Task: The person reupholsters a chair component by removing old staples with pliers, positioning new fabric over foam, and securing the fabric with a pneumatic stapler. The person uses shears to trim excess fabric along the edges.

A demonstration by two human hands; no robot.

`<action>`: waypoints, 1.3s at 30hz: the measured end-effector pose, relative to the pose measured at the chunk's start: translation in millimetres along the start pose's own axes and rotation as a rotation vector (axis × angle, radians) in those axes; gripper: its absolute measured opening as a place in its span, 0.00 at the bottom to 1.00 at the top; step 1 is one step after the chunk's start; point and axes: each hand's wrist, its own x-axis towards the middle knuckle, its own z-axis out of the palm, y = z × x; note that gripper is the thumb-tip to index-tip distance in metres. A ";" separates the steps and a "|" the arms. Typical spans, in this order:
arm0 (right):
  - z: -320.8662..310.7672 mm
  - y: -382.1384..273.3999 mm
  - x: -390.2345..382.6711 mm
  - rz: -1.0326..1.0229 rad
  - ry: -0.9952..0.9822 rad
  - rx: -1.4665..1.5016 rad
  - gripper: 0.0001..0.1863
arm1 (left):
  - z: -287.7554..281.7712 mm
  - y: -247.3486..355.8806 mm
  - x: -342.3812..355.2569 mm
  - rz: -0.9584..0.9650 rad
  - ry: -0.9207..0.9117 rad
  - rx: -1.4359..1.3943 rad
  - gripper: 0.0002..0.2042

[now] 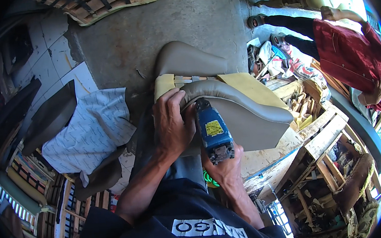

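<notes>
My right hand (227, 169) is wrapped round the handle of a blue staple gun (212, 125). The gun's nose meets the underside of a rolled edge on a grey-brown upholstered furniture panel (250, 129), which looks like a sofa arm. With its fingers bent, my left hand (171, 120) grips that padded edge just left of the nose. Behind it, yellow foam (253, 88) and a strip of wooden frame show beside a second rounded, covered part (185, 58). Some green coiled hose (210, 179) appears below my right hand. Its fingertips and the trigger are hidden.
At right stands a person in a red shirt (348, 60), near a heap of scraps and bags (276, 61). Wooden furniture frames (326, 170) lie at lower right. A white printed sheet (89, 128) covers dark cushions at left. A webbed frame (103, 2) lies at the top.
</notes>
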 end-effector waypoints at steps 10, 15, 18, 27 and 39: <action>-15.6 19.4 -15.5 0.020 -0.083 0.042 0.27 | -26.1 -7.2 -15.3 -0.097 -0.016 -0.162 0.14; -17.2 16.4 -11.8 -0.115 -0.100 -0.049 0.27 | -29.3 -1.1 -35.3 -0.078 -0.014 -0.106 0.08; -21.7 14.0 -7.3 -0.135 -0.093 -0.088 0.21 | -25.1 6.4 -44.6 -0.087 0.021 -0.075 0.10; -25.8 16.5 -5.7 -0.198 -0.216 -0.141 0.30 | -19.0 5.0 -49.9 -0.046 0.078 -0.009 0.10; -23.5 7.9 2.3 -0.208 -0.252 -0.239 0.34 | -20.0 10.9 -38.3 -0.099 0.108 -0.054 0.10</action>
